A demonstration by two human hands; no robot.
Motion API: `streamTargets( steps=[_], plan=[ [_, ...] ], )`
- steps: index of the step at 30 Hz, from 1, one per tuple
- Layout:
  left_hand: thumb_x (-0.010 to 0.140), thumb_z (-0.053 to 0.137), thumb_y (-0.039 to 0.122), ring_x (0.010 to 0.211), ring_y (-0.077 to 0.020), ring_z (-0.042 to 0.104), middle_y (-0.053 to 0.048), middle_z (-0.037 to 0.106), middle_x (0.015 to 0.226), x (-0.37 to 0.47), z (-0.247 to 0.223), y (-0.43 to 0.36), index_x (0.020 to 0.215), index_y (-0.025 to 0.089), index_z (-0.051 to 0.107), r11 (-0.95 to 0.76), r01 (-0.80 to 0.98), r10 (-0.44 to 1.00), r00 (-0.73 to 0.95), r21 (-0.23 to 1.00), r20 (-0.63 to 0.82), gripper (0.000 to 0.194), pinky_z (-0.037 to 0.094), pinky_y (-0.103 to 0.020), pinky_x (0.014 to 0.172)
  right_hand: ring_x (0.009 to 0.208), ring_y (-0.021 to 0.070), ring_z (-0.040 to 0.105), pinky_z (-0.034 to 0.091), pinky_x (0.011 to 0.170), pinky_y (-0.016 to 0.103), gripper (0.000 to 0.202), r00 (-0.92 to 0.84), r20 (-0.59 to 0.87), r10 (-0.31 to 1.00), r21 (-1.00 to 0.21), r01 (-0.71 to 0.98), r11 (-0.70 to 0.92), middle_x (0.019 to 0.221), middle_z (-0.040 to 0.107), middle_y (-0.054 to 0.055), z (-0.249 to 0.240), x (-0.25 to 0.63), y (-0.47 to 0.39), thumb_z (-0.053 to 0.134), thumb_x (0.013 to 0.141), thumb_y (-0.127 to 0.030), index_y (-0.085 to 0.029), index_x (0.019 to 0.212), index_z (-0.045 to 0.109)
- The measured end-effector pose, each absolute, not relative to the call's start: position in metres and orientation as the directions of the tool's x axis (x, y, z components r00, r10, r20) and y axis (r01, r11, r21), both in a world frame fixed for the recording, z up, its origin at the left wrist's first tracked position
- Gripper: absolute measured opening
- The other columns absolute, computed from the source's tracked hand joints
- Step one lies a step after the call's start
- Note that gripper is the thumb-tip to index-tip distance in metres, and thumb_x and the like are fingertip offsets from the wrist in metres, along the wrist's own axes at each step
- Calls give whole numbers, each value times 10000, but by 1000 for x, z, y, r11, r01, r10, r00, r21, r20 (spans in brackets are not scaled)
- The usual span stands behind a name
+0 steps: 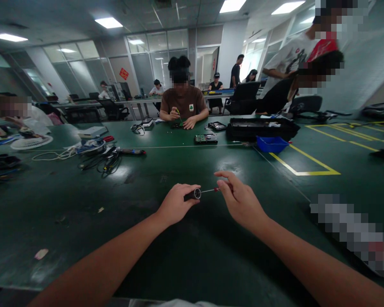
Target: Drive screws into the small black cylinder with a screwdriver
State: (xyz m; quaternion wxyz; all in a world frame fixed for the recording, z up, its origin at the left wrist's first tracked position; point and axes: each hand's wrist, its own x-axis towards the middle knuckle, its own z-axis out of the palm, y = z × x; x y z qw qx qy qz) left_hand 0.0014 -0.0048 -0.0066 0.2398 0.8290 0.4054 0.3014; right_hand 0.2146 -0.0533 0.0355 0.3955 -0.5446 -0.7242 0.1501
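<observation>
Over the near part of the green table (166, 264), my left hand (173, 204) grips a small dark round part (189, 196) between thumb and fingers. A pale ring shows on the end facing right. My right hand (245, 204) pinches the red handle of a thin screwdriver (216, 189). Its metal shaft points left to the ringed end; whether the tip touches or goes inside is too small to tell. Most of the handle is hidden by my right fingers.
Ahead lie a hard drive (206, 138), a blue bin (272, 145) and a long black tray (240, 131). Tangled cables (105, 160) and a dark rod-shaped tool (131, 152) lie left. A person (184, 102) works opposite; others stand at right. Yellow tape (316, 173) marks the table.
</observation>
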Motion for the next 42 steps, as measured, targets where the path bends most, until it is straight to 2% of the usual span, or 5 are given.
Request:
streamTargets(
  steps=[6,12,19,25,42],
  plan=[
    [835,722,216,1035,-244,599,-33,703,1133,2,-5,-5,1246,270,654,-556,539,819,486,633,306,419,431,-389,924,781,208,654,491,687,336,292,-85,465,881,-660,631,408,896,662,63,29,215,-52,417,995,-299,-176,1256,454],
    [831,721,189,1024,-245,597,-35,708,1133,3,-3,-6,1217,262,673,-538,554,828,487,635,276,395,430,-387,903,559,172,591,387,538,299,362,-134,350,927,-613,716,334,663,633,7,38,219,-49,369,1018,-412,-211,893,644],
    [849,703,179,1100,-232,590,-33,688,1190,2,-4,-4,1243,249,653,-526,555,839,465,645,284,404,418,-387,977,751,197,637,472,678,325,334,-155,416,896,-647,642,411,870,660,47,32,216,-53,418,985,-276,-198,1308,453],
    [849,713,207,1034,-222,605,-17,702,1134,3,-5,-5,1233,266,657,-551,557,820,501,621,277,393,428,-377,926,618,186,606,421,584,319,298,-99,309,946,-689,662,295,827,694,43,37,217,-52,370,1013,-378,-205,1208,515],
    [855,706,230,1067,-244,596,-17,698,1159,4,-4,-6,1237,285,652,-536,582,832,489,611,264,390,393,-440,1011,630,175,592,408,590,302,254,-98,373,923,-675,654,342,799,664,25,34,218,-49,377,1011,-365,-212,1057,575]
  ],
)
